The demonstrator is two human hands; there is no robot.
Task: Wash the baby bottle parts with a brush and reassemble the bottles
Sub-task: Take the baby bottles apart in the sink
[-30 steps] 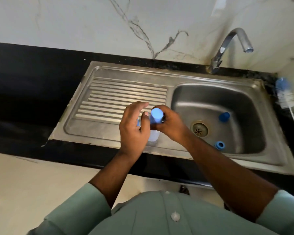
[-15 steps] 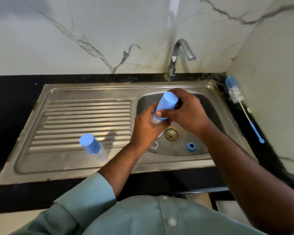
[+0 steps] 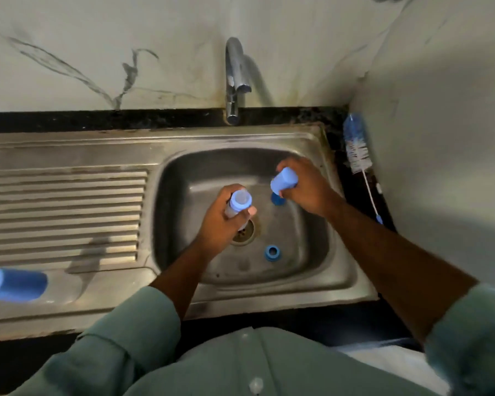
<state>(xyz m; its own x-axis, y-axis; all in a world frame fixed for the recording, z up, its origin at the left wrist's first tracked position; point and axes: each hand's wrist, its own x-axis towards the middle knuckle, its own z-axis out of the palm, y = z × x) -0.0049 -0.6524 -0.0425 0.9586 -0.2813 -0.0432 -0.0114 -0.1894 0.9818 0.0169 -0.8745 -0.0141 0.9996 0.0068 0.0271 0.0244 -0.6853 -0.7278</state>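
1. Head view, far left: a light-blue capped baby bottle [image 3: 12, 284] lies on its side on the ribbed steel draining board [image 3: 63, 212], well apart from both hands.
2. Over the basin of the stainless steel sink [image 3: 240, 161], the left hand [image 3: 226, 221] has its fingers [image 3: 250, 210] curled round a clear bottle body with a pale blue ring at its top [image 3: 240, 200], held above the round metal drain [image 3: 245, 232].
3. Just right of it, the right hand [image 3: 306, 190] grips a light-blue cylindrical cap [image 3: 283, 181], fingers wrapped round it, over a dark blue part [image 3: 276, 199] on the basin floor.
4. A small blue screw ring [image 3: 272, 252] lies on the basin floor near the front wall, beside the drain.
5. The chrome tap [image 3: 235, 81] stands behind the basin.
6. A blue-and-white bottle brush with a thin handle [image 3: 355, 150] lies on the dark worktop [image 3: 352, 190] along the right wall.
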